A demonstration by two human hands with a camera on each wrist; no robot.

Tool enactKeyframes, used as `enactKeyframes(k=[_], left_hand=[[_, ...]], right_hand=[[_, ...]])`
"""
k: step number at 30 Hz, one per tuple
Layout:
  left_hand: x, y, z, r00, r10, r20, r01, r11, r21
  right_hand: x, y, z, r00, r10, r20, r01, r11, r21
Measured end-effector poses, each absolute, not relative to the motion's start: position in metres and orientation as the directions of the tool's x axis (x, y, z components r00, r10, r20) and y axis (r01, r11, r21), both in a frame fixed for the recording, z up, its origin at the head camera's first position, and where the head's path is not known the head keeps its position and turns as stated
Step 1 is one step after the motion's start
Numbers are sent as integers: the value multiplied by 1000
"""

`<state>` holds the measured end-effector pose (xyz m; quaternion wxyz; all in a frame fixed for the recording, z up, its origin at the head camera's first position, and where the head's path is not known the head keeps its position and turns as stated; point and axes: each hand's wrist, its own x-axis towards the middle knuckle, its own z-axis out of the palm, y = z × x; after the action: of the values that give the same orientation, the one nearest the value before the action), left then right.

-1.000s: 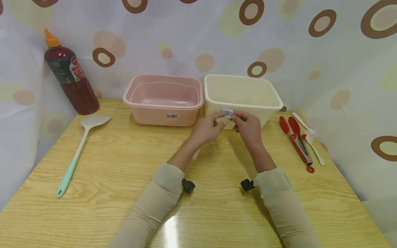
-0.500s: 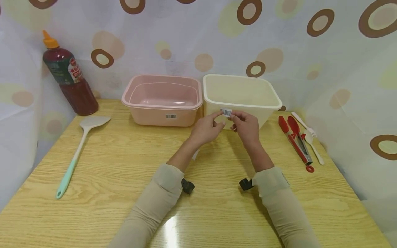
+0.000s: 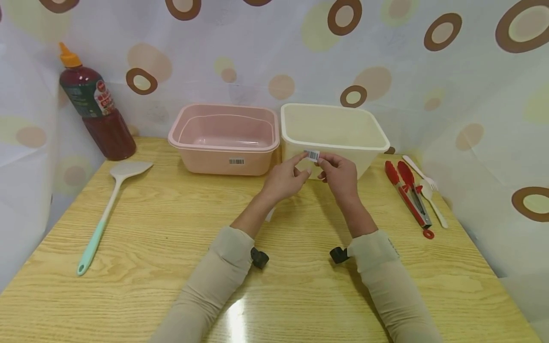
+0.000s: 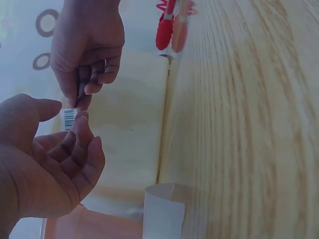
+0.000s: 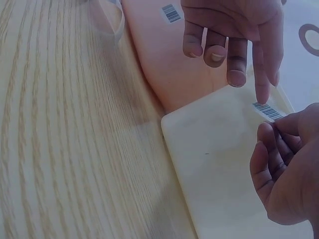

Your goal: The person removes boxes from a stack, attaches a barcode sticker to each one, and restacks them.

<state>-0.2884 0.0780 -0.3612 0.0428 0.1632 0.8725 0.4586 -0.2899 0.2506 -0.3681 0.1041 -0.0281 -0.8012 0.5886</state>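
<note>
A small white barcode sticker (image 3: 311,155) is held up in front of the cream bin (image 3: 334,146). My right hand (image 3: 341,177) pinches its right end between thumb and index finger. At its other end, the tip of my left index finger touches the sticker; the left thumb stands apart, and the other fingers of the left hand (image 3: 283,180) are loosely bent. The right wrist view shows the sticker (image 5: 267,111) close over the bin's front wall, near the rim. To the left stands a pink bin (image 3: 206,162) with a similar barcode sticker (image 3: 236,161) on its front.
A curled strip of white paper (image 4: 163,214) lies on the wooden table (image 3: 171,238), partly behind the left forearm. A spatula (image 3: 104,214) and a leaning sauce bottle (image 3: 96,109) are at left. At right lie red tongs (image 3: 407,195), a fork (image 3: 418,170) and a spoon (image 3: 434,202).
Both hands and the sticker stay almost in place before the cream bin. The whole head view has shifted very slightly.
</note>
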Motion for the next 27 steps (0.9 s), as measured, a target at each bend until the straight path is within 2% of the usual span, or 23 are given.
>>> enactKeyframes(k=[27], left_hand=[[-289, 80, -364, -940, 332, 76, 256, 542, 800]], right_hand=[[-293, 252, -373, -978, 159, 135, -86, 280, -956]])
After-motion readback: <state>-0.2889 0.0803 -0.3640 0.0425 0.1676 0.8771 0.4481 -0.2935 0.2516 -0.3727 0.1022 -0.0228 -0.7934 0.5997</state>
